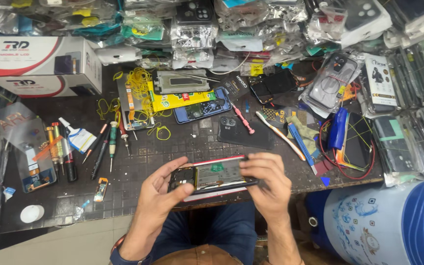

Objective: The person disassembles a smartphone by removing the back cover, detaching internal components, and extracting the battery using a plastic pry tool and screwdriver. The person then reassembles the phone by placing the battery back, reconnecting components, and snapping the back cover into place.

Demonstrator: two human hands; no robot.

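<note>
We hold one opened smartphone (215, 176) over the near edge of the workbench (138, 191), our left hand (165, 191) and right hand (266, 179) each pinching an end. Behind it lie one black phone back cover (244, 132), one toothbrush (280, 133) and two white boxes (40, 66).

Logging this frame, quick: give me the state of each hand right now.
Left hand: closed on the left end of the opened phone.
Right hand: closed on the phone's right end, fingers curled over its edge.
</note>
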